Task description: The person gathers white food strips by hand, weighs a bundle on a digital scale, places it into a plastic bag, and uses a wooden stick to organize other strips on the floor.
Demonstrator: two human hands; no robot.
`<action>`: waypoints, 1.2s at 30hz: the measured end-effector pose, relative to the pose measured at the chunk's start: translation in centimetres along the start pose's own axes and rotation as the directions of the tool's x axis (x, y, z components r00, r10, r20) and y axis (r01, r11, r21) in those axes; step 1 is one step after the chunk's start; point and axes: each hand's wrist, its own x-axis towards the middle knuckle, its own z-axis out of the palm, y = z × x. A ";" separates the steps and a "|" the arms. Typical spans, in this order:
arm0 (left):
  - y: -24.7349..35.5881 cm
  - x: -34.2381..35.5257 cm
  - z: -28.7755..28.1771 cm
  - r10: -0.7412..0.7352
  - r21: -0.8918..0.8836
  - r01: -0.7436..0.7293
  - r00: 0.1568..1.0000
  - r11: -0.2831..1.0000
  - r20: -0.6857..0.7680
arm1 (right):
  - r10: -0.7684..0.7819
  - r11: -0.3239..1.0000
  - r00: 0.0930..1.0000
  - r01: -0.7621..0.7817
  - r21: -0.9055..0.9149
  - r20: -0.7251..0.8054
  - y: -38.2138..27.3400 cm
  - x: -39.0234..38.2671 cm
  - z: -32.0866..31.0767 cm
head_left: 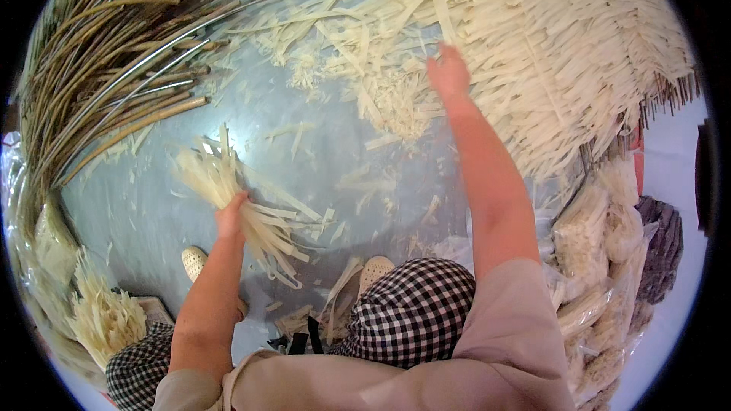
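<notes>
My left hand (230, 217) is closed round the middle of a bunch of pale, flat strips (204, 175), which look like dried wide noodles. Their ends fan out on both sides of the fist, over the grey floor (312, 175). Farther away, my right arm is stretched forward. The fingers of my right hand (449, 72) are drawn together at the end of a single flat strip (443, 19), at the left edge of a large spread of the same strips (563, 53).
Long brown rods (114, 53), with a few metal ones, are heaped at the far left. Broken strips (396, 106) litter the floor. Clear plastic bags of pale material (586, 228) line the right side. Another upright bunch (106, 316) stands near my left knee.
</notes>
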 end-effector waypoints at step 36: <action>11.5 -24.5 -5.0 -0.113 0.047 0.200 0.331 0.979 0.937 | -0.736 0.393 0.498 -0.238 0.888 0.459 -32.1 -13.6 -29.0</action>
